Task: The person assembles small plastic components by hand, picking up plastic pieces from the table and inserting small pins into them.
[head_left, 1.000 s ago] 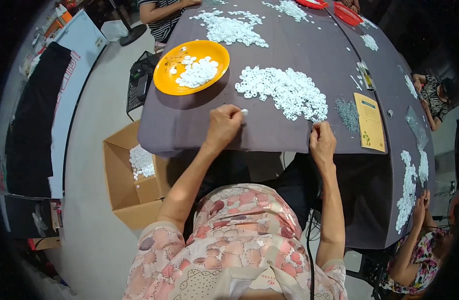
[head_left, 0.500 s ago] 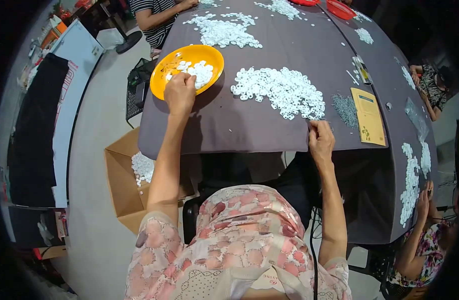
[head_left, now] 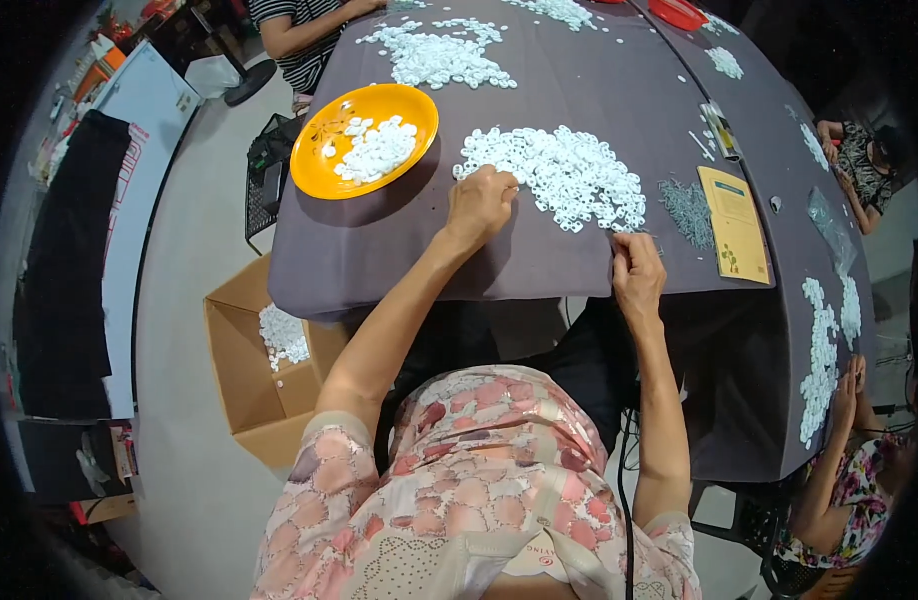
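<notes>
A heap of small white plastic pieces with holes lies on the grey tablecloth. At its left edge my left hand is closed, fingers curled down at the pieces; what sits in the fingertips is hidden. My right hand is pinched at the heap's lower right corner, near the table's front edge. Something small may be between its fingers, too small to make out. To the left, a yellow bowl holds a pile of similar white pieces.
A heap of thin grey metal bits lies beside a yellow booklet. Another white heap lies farther back. A cardboard box with white pieces stands on the floor at left. Other people sit around the table.
My left hand has moved right, from the yellow bowl to the left edge of the white heap. The right hand has stayed nearly in place, still pinched.
</notes>
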